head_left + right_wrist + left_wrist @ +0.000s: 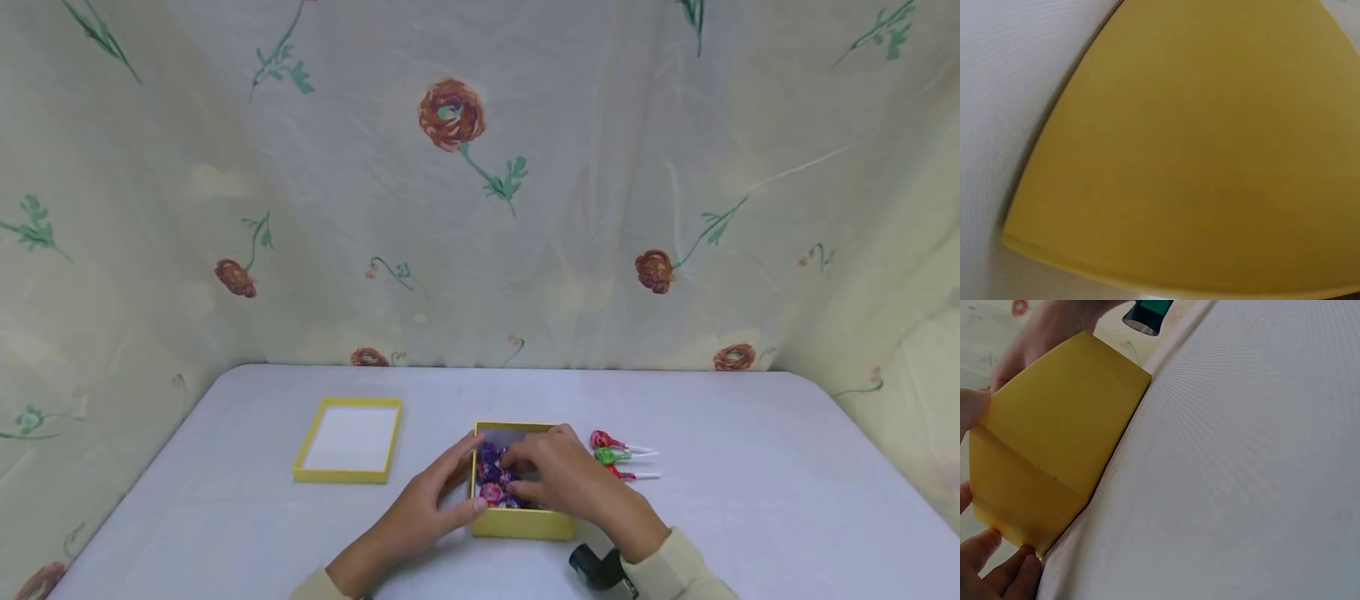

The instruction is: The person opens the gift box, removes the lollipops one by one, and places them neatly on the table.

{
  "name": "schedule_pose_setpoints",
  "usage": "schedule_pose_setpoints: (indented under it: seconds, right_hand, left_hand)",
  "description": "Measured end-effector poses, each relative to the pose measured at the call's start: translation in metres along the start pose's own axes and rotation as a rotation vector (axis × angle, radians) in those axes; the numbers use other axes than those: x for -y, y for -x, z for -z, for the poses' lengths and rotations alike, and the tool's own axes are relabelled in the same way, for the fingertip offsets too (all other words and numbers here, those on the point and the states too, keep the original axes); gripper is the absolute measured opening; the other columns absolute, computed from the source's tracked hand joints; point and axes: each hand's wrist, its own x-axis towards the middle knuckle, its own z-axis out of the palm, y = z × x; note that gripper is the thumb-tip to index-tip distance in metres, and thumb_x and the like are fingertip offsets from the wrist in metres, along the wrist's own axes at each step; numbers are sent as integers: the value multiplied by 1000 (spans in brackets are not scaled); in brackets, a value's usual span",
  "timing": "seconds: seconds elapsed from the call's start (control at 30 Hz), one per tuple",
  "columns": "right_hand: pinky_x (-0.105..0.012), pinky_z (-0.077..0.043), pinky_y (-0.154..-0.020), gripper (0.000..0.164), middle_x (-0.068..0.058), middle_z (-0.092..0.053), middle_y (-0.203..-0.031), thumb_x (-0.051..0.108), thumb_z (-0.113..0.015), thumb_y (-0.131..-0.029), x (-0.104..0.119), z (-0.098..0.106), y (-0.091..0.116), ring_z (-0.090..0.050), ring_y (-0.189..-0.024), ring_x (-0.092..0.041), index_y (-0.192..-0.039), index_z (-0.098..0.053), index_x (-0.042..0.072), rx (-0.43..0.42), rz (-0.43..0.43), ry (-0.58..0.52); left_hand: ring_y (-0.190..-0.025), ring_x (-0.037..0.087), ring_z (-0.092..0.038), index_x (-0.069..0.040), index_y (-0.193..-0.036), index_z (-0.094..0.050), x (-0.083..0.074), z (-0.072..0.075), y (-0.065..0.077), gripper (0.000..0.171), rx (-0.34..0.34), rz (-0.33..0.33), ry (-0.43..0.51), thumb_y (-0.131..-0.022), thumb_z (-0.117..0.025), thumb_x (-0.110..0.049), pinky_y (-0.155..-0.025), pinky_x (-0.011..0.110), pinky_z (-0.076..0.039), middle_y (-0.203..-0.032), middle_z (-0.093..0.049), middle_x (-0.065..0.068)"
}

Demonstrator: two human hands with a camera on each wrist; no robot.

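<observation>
Head view: on the tabletop (225,517), where is the yellow box (522,525)?

Right of the lid (352,437). It seems light but stiff; better hold its walls.

Each grip?

Left hand (427,504) is wide, along the left wall. Right hand (562,471) is among wrapped candies (491,493), probably hard, slippery; pinching, I cannot tell.

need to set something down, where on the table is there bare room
Bare: the table right of the lollipops, and in front of the yellow lid, left of the left hand. Crowded: around the yellow box, with the right hand inside.
</observation>
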Motion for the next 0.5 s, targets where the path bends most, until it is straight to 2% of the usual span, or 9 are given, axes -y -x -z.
schedule_pose_setpoints:
  seconds: [0.27, 0.5]
  right_hand:
    - [-36, -38, -82, 18, 6, -71, -92, 28, -76, -83, -1, -1, 1, -63, -89, -9, -99, -75, 18, 12, 4, 7]
    - [-35, -37, -80, 16, 8, -71, -91, 28, -76, -83, -1, -1, 2, -64, -88, -9, -96, -74, 20, -11, 30, 17]
  left_hand:
    - [-137, 24, -38, -23, -153, -27, 0, -1, 1, 73, 5, -1, -2, -92, -66, -22, -113, 36, -32, -158, -23, 4]
    - [-137, 23, -38, -26, -153, -27, 0, -1, 0, 74, 2, -2, -2, -91, -68, -22, -113, 39, -32, -159, -20, 4]
